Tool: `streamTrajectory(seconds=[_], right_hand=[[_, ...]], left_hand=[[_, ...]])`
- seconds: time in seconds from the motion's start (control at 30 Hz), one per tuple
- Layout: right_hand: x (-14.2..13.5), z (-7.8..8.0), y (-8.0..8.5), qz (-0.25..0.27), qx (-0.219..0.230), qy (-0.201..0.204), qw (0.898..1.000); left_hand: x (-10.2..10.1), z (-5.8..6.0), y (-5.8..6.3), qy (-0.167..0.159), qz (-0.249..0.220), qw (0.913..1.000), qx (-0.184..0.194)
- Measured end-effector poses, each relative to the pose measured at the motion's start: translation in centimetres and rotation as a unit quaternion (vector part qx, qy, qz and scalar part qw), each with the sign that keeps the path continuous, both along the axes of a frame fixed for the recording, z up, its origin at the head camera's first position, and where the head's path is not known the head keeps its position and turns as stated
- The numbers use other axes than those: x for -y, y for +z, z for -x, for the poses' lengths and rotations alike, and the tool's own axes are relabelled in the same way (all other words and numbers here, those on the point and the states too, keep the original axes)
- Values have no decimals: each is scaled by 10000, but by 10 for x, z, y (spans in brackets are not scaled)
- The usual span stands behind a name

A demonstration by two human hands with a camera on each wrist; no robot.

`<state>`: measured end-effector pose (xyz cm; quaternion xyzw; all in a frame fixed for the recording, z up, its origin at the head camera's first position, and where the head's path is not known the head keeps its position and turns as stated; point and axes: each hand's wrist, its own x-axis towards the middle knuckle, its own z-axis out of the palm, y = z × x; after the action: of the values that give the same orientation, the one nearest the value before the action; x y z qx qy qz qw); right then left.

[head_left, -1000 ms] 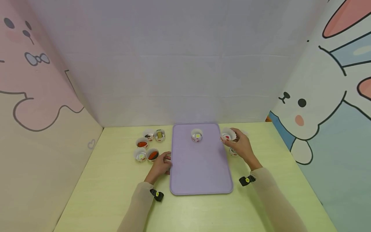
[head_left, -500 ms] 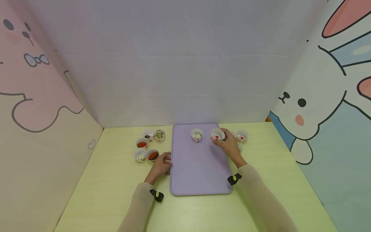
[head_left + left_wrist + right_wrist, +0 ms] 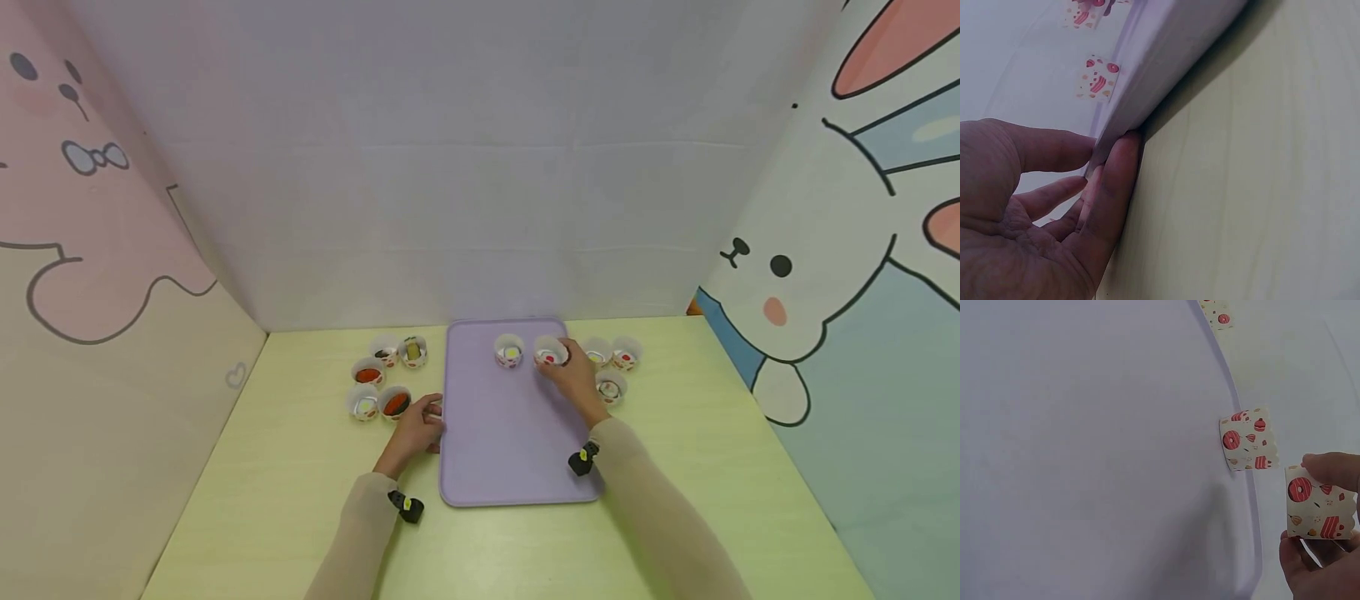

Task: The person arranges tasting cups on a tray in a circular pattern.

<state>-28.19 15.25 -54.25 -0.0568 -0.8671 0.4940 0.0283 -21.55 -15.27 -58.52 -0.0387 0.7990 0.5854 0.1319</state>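
A paper baking cup [image 3: 551,352] with a red-marked thing inside is held by the rim and side in my right hand [image 3: 577,382], over the far part of the lilac tray [image 3: 517,433]. Just left of it, another baking cup [image 3: 509,351] with a yellow-green centre stands on the tray. In the right wrist view, the thumb and fingers grip the held cup [image 3: 1317,503], printed with doughnuts and cakes, close beside the standing cup [image 3: 1249,440]. My left hand [image 3: 415,427] pinches the tray's left edge; the left wrist view has its fingers [image 3: 1060,150] on either side of the rim.
Several baking cups with different fillings stand left of the tray, one with an orange-red filling [image 3: 396,403] closest to the left hand. On the right are three more, including a front cup [image 3: 611,388]. A pale wall [image 3: 420,208] borders the table's far edge.
My right hand has carried its cup leftward from the tray's right edge to beside the standing cup, uncovering the cups on the right. The left hand stays at the tray's edge.
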Motion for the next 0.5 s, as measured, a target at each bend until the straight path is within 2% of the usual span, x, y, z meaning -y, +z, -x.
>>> streamTrajectory(seconds=[0.2, 0.5], right_hand=[[6, 5, -8, -283, -28, -86, 9996], [15, 7, -17, -329, 17, -187, 9993]], left_hand=[[1, 0, 1, 2, -17, 10000, 0], [1, -1, 3, -9, 14, 10000, -5]])
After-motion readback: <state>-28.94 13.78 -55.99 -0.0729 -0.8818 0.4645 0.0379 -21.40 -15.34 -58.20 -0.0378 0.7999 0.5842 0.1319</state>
